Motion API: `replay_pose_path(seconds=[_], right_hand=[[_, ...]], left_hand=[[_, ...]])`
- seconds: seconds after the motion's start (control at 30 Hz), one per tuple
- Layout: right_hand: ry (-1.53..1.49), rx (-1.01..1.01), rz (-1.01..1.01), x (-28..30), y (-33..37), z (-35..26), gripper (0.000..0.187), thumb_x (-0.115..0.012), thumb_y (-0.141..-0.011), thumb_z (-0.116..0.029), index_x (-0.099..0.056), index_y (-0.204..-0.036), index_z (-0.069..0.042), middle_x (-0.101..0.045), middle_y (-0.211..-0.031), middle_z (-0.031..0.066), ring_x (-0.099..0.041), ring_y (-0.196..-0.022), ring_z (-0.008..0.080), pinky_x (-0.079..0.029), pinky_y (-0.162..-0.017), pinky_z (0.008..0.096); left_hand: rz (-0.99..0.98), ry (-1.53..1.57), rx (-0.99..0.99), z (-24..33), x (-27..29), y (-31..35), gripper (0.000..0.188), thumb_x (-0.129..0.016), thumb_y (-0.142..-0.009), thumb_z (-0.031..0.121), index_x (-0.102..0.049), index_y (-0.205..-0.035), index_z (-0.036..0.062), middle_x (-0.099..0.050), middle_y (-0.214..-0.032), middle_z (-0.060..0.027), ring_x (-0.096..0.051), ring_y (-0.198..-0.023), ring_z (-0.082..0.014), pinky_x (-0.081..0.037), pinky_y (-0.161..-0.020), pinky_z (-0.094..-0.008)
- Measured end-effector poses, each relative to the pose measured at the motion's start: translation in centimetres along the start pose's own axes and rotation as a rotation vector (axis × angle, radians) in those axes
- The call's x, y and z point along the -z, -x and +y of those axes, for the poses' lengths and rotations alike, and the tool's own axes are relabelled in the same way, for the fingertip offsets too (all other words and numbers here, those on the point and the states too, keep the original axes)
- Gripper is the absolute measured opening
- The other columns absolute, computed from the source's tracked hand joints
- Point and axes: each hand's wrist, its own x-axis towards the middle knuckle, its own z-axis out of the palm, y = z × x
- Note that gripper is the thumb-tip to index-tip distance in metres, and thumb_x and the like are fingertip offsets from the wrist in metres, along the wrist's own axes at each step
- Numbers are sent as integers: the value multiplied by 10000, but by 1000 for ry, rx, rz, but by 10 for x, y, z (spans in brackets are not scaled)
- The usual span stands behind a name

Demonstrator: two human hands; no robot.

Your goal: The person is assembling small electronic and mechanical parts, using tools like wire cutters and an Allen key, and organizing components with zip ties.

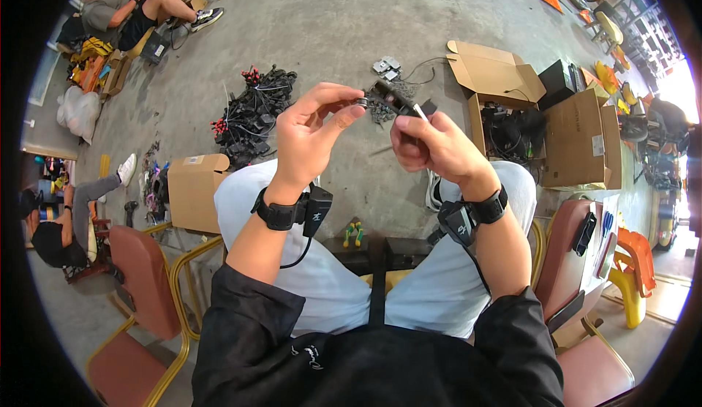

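Note:
Pinched between the thumb and fingertips of my left hand [311, 125] is a small round dark piece with a shiny rim [361, 102]. My right hand [439, 144] is closed around a black oblong part [393, 98], which has a pale edge near the thumb. The far end of this part points up and left, close to the small round piece. Whether the two touch, I cannot tell. Both hands are raised over the floor in front of my knees. Black straps with small boxes sit on both wrists.
A heap of black cables with red ends [256, 114] lies left of my hands. Small grey parts [387, 67] lie beyond. An open cardboard box [475, 125] with black items stands at right. Red-brown chairs [146, 283] flank me. Two other people sit at left. Pliers [353, 234] lie between my knees.

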Motion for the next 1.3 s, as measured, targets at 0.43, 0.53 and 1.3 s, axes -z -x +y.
replay_pose_path(seconds=[0.43,0.53,1.3], right_hand=[[142,-145,-219,3,1,3,464,-463,-938,-298,-356,-535,-93,-302,-507,-43,-225,-443,65,-183,-412,246],[201,-108,-233,4,2,4,466,-479,-937,-299,-359,-534,-98,-309,-507,-47,-223,-440,61,-182,-410,247],[264,27,-279,6,5,10,401,-604,-884,-336,-483,-607,-73,-413,-527,-41,-342,-470,54,-260,-432,243]], left_hand=[[-183,-185,-158,-5,2,3,222,-696,-713,-107,-681,-909,-3,-630,-932,-76,-544,-799,-109,-433,-657,-217],[-195,-206,-162,-4,2,3,214,-705,-712,-97,-687,-904,-3,-615,-937,-70,-531,-785,-101,-423,-650,-212],[-123,-508,-449,3,-12,10,289,-735,-717,80,-729,-999,144,-477,-977,-48,-439,-796,-130,-393,-694,-243]])
